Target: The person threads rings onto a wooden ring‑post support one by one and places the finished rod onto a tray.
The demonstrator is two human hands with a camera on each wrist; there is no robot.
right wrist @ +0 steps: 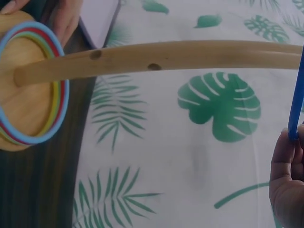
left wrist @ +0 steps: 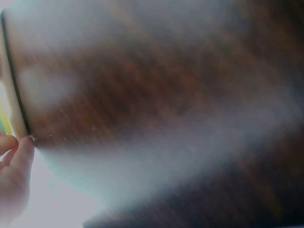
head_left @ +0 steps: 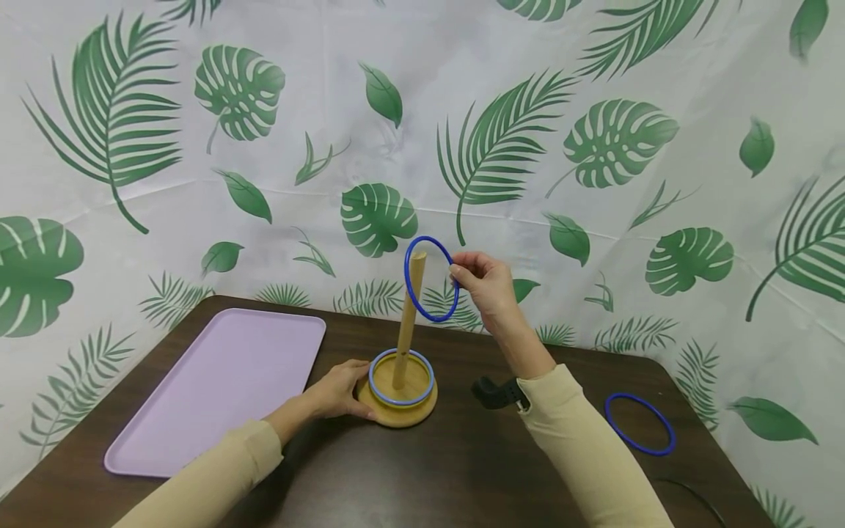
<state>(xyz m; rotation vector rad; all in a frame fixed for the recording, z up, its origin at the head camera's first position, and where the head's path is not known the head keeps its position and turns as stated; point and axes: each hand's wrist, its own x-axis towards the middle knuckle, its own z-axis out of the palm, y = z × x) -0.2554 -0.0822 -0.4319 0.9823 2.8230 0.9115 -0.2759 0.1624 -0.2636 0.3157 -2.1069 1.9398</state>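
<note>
The surface [head_left: 396, 477] shows dark, softly shiny wood grain. Smooth pale wood makes the post [head_left: 409, 315] and base [head_left: 399, 416]. The raised ring [head_left: 439, 320] and loose ring [head_left: 656, 452] by the surface's right edge look like glossy plastic, the tray [head_left: 224, 389] matt plastic; the backdrop [head_left: 409, 147], creased cloth.

- Dark brown, wood-grained table [head_left: 409, 473], rounded at the far corners
- Behind the table and past both its sides, white hanging cloth [head_left: 317, 110], lightly creased
- Above the table, printed green fronds [head_left: 498, 172], split leaves [head_left: 379, 218] and small plain leaves [head_left: 383, 95]
- On the table, pale blurred reflections [left wrist: 161, 175]
- Around the table, soft light
</note>
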